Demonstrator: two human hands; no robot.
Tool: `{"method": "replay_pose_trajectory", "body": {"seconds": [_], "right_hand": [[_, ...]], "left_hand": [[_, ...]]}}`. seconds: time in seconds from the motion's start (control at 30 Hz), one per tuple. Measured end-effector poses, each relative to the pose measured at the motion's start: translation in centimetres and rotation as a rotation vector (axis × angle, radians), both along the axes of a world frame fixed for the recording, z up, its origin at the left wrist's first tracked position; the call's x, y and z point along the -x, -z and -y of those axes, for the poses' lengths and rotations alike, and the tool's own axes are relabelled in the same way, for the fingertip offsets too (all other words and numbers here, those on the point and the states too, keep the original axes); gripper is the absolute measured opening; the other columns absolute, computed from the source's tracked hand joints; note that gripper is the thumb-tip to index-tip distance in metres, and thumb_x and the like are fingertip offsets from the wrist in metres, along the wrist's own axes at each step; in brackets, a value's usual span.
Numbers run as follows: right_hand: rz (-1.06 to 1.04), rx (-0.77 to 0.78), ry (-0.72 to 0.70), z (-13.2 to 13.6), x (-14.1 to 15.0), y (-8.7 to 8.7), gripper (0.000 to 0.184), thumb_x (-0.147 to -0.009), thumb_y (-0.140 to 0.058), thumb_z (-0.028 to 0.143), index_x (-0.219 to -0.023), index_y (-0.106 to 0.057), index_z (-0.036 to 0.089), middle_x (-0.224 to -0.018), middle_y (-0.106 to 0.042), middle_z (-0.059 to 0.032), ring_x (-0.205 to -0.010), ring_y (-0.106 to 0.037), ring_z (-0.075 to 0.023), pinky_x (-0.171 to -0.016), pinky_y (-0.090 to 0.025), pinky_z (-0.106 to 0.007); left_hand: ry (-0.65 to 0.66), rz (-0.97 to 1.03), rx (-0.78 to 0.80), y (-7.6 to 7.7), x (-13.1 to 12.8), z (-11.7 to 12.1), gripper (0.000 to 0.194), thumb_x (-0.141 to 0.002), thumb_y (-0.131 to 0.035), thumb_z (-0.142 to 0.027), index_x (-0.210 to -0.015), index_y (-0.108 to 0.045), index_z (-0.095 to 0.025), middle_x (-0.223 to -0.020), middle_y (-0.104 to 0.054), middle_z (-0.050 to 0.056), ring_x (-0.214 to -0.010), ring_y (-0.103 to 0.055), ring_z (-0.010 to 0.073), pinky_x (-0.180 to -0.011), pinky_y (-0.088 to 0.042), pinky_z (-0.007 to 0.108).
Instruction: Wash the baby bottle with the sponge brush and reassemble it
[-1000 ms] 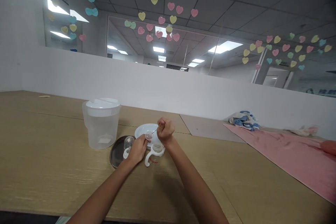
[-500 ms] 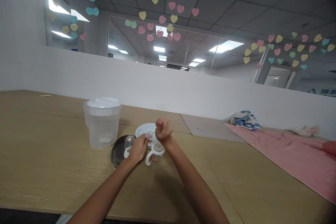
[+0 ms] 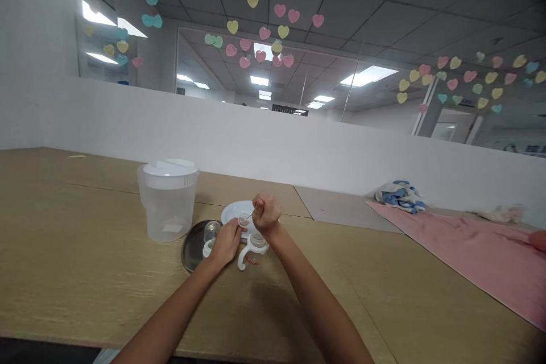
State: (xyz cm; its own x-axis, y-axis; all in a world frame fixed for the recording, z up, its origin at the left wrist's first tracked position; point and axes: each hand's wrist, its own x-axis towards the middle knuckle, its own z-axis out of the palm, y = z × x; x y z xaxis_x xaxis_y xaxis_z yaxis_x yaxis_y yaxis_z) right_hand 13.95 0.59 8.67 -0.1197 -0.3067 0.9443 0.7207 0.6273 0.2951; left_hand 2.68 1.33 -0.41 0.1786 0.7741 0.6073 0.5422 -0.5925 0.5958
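My left hand pinches a small clear round piece over the white plate. My right hand is closed in a fist around a thin stick-like tool, whose tip reaches toward the round piece; most of the tool is hidden in the fist. Just below the right hand stands a clear bottle with a white curved handle and red print, its mouth uncovered. Left of my left hand, a clear cap and a white ring sit on a dark round tray.
A lidded translucent pitcher stands behind the tray to the left. At the right lie a pink cloth and a crumpled blue-and-white cloth. A low white wall with glass above borders the wooden table.
The view has shifted very slightly. Both hands keep nearly the same pose, with the round piece and the thin tool still held.
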Motion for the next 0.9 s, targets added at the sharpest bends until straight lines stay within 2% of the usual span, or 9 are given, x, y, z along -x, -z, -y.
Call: {"method": "replay_pose_trajectory", "body": {"seconds": [0.17, 0.3, 0.5, 0.7, 0.9], "right_hand": [[0.029, -0.002, -0.012, -0.6, 0.0, 0.4, 0.025, -0.095, -0.027, 0.020, -0.076, -0.043, 0.020, -0.051, -0.048, 0.0023, -0.046, -0.044, -0.0111, -0.048, -0.031, -0.023], [0.090, 0.085, 0.010, -1.0, 0.0, 0.7, 0.030, -0.094, -0.025, 0.020, -0.072, -0.045, 0.020, -0.050, -0.047, 0.0015, -0.045, -0.043, -0.0115, -0.048, -0.031, -0.024], [0.203, 0.273, -0.032, -1.1, 0.0, 0.8, 0.036, -0.094, -0.022, 0.019, -0.070, -0.049, 0.019, -0.051, -0.050, -0.0004, -0.048, -0.047, -0.0113, -0.050, -0.035, -0.023], [0.201, 0.498, -0.056, -0.5, 0.4, 0.4, 0.041, -0.096, -0.020, 0.028, -0.076, -0.054, 0.018, -0.055, -0.055, -0.0013, -0.050, -0.050, -0.0100, -0.052, -0.037, -0.020], [0.306, 0.720, -0.086, 0.1, 1.0, -0.5, 0.038, -0.096, -0.022, 0.029, -0.078, -0.054, 0.018, -0.059, -0.055, -0.0003, -0.052, -0.050, -0.0090, -0.053, -0.036, -0.019]], "left_hand": [[0.002, 0.026, 0.007, 0.0, 0.0, -0.1, 0.030, -0.085, -0.031, -0.029, -0.077, -0.058, -0.016, -0.082, -0.066, 0.008, -0.079, -0.060, 0.0203, -0.074, -0.043, 0.031], [0.011, 0.038, 0.018, 0.0, 0.0, -0.2, 0.031, -0.085, -0.032, -0.030, -0.076, -0.059, -0.017, -0.081, -0.067, 0.008, -0.079, -0.060, 0.0206, -0.074, -0.042, 0.031], [0.058, 0.143, 0.073, -0.2, 0.1, -0.3, 0.035, -0.085, -0.034, -0.039, -0.079, -0.060, -0.017, -0.079, -0.070, 0.007, -0.076, -0.064, 0.0214, -0.073, -0.044, 0.031], [0.067, 0.293, 0.130, -0.3, 0.0, -0.5, 0.036, -0.082, -0.038, -0.040, -0.092, -0.061, -0.015, -0.072, -0.071, 0.007, -0.072, -0.066, 0.0233, -0.074, -0.045, 0.034], [0.071, 0.333, 0.133, -0.4, -0.1, -0.4, 0.033, -0.081, -0.040, -0.040, -0.081, -0.061, -0.015, -0.073, -0.071, 0.007, -0.069, -0.066, 0.0229, -0.069, -0.046, 0.032]]}}
